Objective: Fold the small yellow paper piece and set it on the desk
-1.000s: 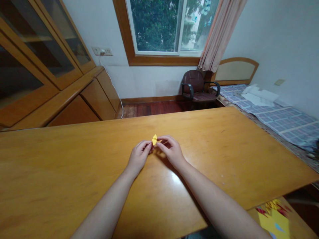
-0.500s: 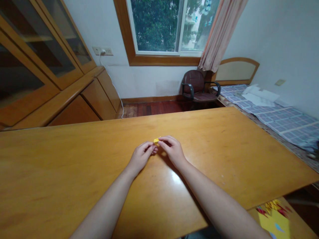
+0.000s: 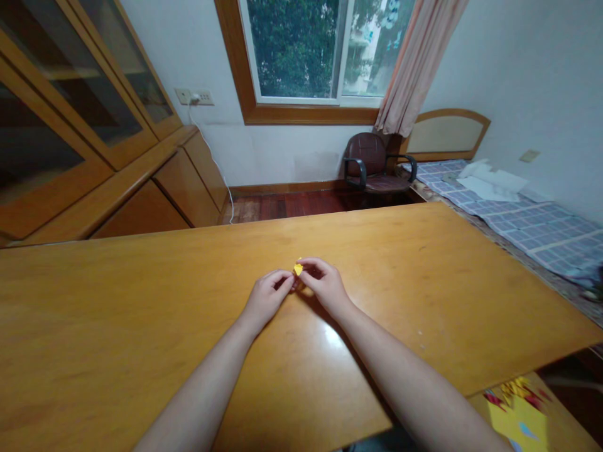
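Note:
A small piece of folded yellow paper point(image 3: 298, 269) is pinched between my two hands above the middle of the wooden table point(image 3: 141, 314). My right hand point(image 3: 326, 284) grips it from the right, with thumb and forefinger closed on its edge. From the left, my left hand point(image 3: 269, 295) meets its lower left side, thumb and forefinger pressed together. The fingers hide part of the paper, so its full shape does not show.
A lower surface at bottom right holds yellow paper sheets point(image 3: 516, 422) and red and yellow folded pieces point(image 3: 516, 390). Beyond the table stand a brown armchair point(image 3: 370, 163), a bed point(image 3: 527, 213) on the right and a wooden cabinet point(image 3: 141, 169) on the left.
The yellow paper has turned slightly between my fingers and shifted a little to the right. Both hands stay almost in the same place.

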The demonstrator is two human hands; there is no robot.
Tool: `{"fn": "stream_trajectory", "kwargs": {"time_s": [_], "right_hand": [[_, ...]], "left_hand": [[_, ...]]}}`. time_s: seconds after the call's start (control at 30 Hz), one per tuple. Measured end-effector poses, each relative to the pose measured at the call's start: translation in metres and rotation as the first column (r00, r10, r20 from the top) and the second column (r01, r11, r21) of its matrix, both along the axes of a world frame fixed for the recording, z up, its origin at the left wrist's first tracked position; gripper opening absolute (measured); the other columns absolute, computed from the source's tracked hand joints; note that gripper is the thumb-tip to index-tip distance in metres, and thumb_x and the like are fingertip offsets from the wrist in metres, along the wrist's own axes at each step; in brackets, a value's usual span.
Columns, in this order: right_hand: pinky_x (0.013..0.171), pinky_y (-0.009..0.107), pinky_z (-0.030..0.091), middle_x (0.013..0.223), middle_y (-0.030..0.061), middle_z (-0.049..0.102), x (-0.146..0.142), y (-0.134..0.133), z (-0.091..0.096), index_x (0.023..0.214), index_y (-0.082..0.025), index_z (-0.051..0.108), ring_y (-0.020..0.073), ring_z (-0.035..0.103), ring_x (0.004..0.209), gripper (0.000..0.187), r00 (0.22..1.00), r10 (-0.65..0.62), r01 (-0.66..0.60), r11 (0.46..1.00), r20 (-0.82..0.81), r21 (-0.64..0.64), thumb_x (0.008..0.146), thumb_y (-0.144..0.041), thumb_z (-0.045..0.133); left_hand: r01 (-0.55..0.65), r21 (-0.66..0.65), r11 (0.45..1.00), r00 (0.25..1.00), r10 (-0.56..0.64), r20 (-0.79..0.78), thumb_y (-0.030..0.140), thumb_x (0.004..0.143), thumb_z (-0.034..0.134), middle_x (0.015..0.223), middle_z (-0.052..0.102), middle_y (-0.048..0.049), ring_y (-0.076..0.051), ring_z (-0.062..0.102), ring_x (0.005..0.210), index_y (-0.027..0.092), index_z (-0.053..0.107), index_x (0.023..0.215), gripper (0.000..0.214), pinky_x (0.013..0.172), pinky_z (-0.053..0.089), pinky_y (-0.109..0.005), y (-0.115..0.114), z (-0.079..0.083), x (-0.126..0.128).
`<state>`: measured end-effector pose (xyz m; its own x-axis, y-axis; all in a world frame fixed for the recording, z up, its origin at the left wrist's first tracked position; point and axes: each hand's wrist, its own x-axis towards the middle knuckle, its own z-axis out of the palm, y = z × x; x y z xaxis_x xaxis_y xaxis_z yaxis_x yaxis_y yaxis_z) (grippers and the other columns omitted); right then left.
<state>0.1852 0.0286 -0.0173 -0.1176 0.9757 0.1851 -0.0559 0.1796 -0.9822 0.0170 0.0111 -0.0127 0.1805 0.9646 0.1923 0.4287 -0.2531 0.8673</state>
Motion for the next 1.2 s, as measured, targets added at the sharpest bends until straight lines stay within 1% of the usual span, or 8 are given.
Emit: {"fn": "stream_trajectory", "kwargs": {"time_s": [0.17,0.33,0.47,0.6,0.83,1.0,1.1,1.2], "right_hand": [[0.076,0.031,0.055,0.090,0.0049,0.074,0.0008,0.0002,0.0000,0.098,-0.020,0.072,0.0171,0.068,0.079,0.022,1.000,-0.010,0.010,1.000,-0.005,0.002,0.079,-0.030,0.068],[0.075,0.030,0.055,0.087,0.0045,0.073,0.0006,0.0000,0.0017,0.098,-0.019,0.071,0.0163,0.067,0.077,0.021,1.000,-0.007,0.007,1.000,-0.007,-0.016,0.079,-0.029,0.068],[0.077,0.030,0.054,0.090,0.0045,0.073,0.0012,-0.0003,0.0014,0.098,-0.020,0.072,0.0168,0.067,0.081,0.020,0.998,-0.023,0.022,1.000,0.058,0.016,0.080,-0.028,0.067],[0.077,0.030,0.053,0.092,0.0046,0.073,0.0026,-0.0006,0.0013,0.098,-0.020,0.072,0.0170,0.067,0.083,0.019,0.992,-0.045,0.039,0.998,0.115,0.052,0.081,-0.026,0.066],[0.078,0.029,0.052,0.092,0.0045,0.074,0.0025,-0.0010,0.0047,0.097,-0.019,0.072,0.0162,0.067,0.081,0.018,0.981,-0.071,0.055,0.994,0.179,0.092,0.081,-0.023,0.064],[0.078,0.029,0.052,0.092,0.0047,0.074,0.0030,-0.0003,0.0028,0.098,-0.019,0.072,0.0168,0.066,0.082,0.019,0.978,-0.077,0.058,0.993,0.193,0.103,0.081,-0.023,0.064],[0.078,0.029,0.052,0.093,0.0044,0.073,0.0032,0.0002,0.0005,0.100,-0.020,0.071,0.0167,0.066,0.083,0.020,0.980,-0.070,0.051,0.993,0.187,0.103,0.081,-0.024,0.065],[0.079,0.029,0.051,0.093,0.0040,0.072,0.0029,0.0005,-0.0013,0.101,-0.020,0.068,0.0163,0.065,0.084,0.021,0.990,-0.054,0.045,0.997,0.131,0.069,0.081,-0.026,0.065]], "left_hand": [[-0.016,0.032,0.999,1.000,0.017,-0.015,0.038,0.091,0.054,0.080,0.072,-0.0034,-0.018,0.066,0.076,0.020,0.069,0.082,0.025,0.075,0.049,-0.027,-0.0013,0.0004,0.0002],[-0.030,0.068,0.997,0.998,0.034,-0.057,0.036,0.090,0.056,0.082,0.071,-0.0032,-0.018,0.065,0.078,0.021,0.069,0.084,0.021,0.076,0.049,-0.028,-0.0028,0.0016,0.0007],[-0.057,0.095,0.994,0.996,0.064,-0.066,0.034,0.086,0.061,0.081,0.070,-0.0021,-0.017,0.064,0.075,0.021,0.067,0.082,0.015,0.072,0.049,-0.027,-0.0039,0.0027,0.0020],[-0.106,0.112,0.988,0.991,0.114,-0.069,0.030,0.084,0.060,0.076,0.069,-0.0018,-0.017,0.064,0.072,0.020,0.066,0.079,0.013,0.070,0.049,-0.026,-0.0044,0.0049,0.0036],[-0.123,0.101,0.987,0.987,0.132,-0.088,0.029,0.083,0.058,0.076,0.069,-0.0021,-0.016,0.063,0.071,0.019,0.066,0.077,0.014,0.070,0.049,-0.027,-0.0037,0.0049,0.0049],[-0.153,0.085,0.985,0.985,0.158,-0.068,0.029,0.082,0.059,0.075,0.068,-0.0019,-0.015,0.063,0.068,0.019,0.065,0.075,0.013,0.067,0.049,-0.026,-0.0050,0.0056,0.0051],[-0.150,0.081,0.985,0.986,0.155,-0.058,0.028,0.081,0.060,0.074,0.068,-0.0017,-0.015,0.063,0.068,0.019,0.065,0.076,0.011,0.066,0.050,-0.026,-0.0048,0.0042,0.0051],[-0.121,0.060,0.991,0.993,0.122,-0.010,0.029,0.081,0.063,0.078,0.069,-0.0022,-0.015,0.065,0.070,0.019,0.064,0.080,0.011,0.069,0.052,-0.027,-0.0045,0.0000,0.0054]]}}
